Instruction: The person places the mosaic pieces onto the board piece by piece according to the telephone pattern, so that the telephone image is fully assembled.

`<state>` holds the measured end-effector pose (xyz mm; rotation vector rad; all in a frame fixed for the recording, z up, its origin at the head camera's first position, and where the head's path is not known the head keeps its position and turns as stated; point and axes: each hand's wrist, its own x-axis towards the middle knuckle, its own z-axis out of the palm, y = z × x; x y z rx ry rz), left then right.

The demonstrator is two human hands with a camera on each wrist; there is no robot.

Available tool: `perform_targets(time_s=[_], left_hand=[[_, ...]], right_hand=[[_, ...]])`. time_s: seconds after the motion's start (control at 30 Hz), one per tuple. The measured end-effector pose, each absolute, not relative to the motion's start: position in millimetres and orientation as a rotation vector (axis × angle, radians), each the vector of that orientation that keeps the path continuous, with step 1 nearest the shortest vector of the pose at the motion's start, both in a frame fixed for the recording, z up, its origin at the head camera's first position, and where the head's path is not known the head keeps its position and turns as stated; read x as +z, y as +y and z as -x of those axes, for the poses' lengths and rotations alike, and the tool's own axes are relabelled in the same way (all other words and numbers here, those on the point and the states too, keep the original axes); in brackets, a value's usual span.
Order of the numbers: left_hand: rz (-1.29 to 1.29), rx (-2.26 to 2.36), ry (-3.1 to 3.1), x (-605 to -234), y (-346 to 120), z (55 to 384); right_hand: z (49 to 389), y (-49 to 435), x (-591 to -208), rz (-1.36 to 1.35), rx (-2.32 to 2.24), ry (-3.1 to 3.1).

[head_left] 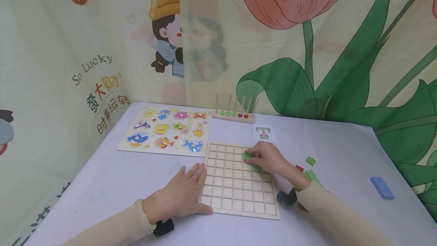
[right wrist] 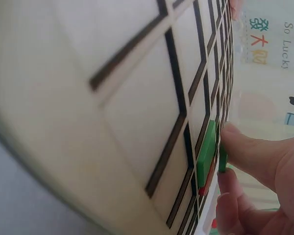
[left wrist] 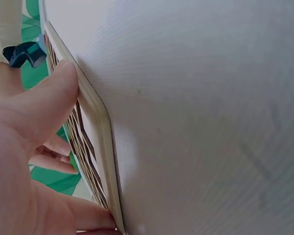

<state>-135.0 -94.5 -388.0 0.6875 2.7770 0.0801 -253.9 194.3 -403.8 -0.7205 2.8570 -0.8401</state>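
A wooden grid board [head_left: 235,215] lies on the white table between both hands. My left hand [head_left: 181,193] rests along its left side, fingers straight, with the thumb over the near left corner in the left wrist view. Over the far right part of the grid, my right hand [head_left: 268,157] pinches a green square tile [right wrist: 223,157] between thumb and finger. Another green tile [right wrist: 206,155] sits in a grid cell close by, and a bit of a red tile [right wrist: 208,180] shows beside it. The right hand hides some far right cells in the head view.
A pattern card [head_left: 263,133] lies behind the board. Back left is a sea-animal knob puzzle [head_left: 177,151], with a bead-and-peg rack [head_left: 235,117] beside it. Loose green tiles [head_left: 310,161] and a red tile [head_left: 299,168] lie right of the board; farther right, a blue block [head_left: 382,188].
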Motion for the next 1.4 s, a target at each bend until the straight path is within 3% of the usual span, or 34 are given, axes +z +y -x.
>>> perform_targets(time_s=[1.4], left_hand=[[-0.696,0.053,2.770,-384.1,-93.1,134.9]], right_hand=[[252.8,193.6,-394.3,0.674,-0.787,2.860]])
